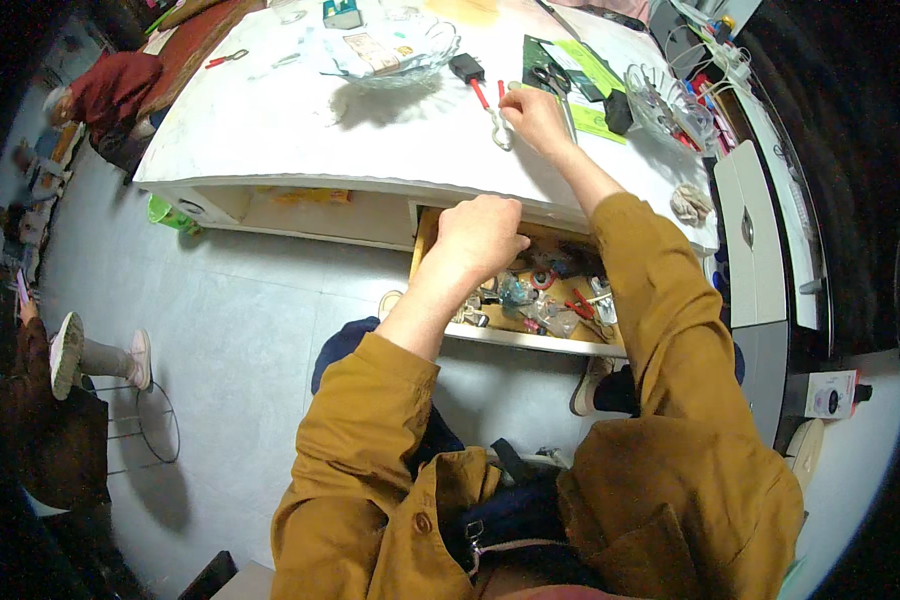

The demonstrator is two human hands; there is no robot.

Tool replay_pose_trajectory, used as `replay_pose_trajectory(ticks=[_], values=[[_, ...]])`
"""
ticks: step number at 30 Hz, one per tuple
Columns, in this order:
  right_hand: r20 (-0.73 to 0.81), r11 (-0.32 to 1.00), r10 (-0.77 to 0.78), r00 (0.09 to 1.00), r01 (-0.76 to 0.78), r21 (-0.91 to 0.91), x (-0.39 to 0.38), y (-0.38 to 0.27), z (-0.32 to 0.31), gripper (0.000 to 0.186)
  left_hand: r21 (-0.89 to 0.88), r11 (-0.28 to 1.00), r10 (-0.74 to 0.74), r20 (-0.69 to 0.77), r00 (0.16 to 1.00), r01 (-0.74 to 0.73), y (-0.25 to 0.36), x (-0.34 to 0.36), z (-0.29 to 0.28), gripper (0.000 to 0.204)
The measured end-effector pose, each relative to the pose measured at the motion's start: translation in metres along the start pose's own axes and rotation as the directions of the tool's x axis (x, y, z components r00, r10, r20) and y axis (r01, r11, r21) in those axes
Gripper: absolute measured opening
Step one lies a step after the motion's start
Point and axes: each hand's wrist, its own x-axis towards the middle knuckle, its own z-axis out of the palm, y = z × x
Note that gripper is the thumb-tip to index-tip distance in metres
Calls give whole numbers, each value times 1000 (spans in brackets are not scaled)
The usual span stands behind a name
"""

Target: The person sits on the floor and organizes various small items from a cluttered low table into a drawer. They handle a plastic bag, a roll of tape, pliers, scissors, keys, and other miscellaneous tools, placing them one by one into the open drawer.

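My right hand (538, 120) reaches over the white table (270, 130), its fingers drawn together. What they hold, if anything, is hidden. Beside its fingertips lie a red-handled tool (481, 95) and a bundled white cord (500, 132). A black adapter-like block (466, 68) sits just beyond. Scissors with dark handles (551, 77) rest on green packaging (595, 70) past the hand. My left hand (478, 236) is closed above the pulled-out drawer (540, 343), near its back left; its grip is hidden. Inside are clear plastic bags (515, 292) and red-handled pliers (580, 303).
A glass bowl (385, 65) holding packets stands at the far middle, another glass bowl (670, 105) at the right. A crumpled cloth (691, 203) lies by the right corner. One person in dark red (115, 95) is at far left, another sits left with outstretched legs (105, 358).
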Motion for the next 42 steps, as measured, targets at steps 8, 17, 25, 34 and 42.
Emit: replay_pose_trajectory(ticks=[8, 17, 25, 34, 42], values=[[-20, 977, 92, 996, -94, -189, 73, 0, 65, 39, -43, 999, 7, -62, 998, -10, -7, 4, -7, 30], [-45, 982, 179, 983, -177, 60, 96, 23, 95, 24, -54, 998, 10, -84, 996, -15, -16, 3, -10, 28], [251, 72, 331, 910, -289, 955, 16, -24, -16, 27, -288, 954, -77, -492, 867, -79, -28, 2, -10, 41], [396, -19, 164, 903, -398, 917, -123, -57, -101, 31, -910, 334, -199, -323, 925, -246, 14, 18, -2, 44], [425, 5, 145, 894, -430, 903, -160, -68, -125, 28, -757, 573, -176, -487, 855, -314, 39, 21, 20, 35]])
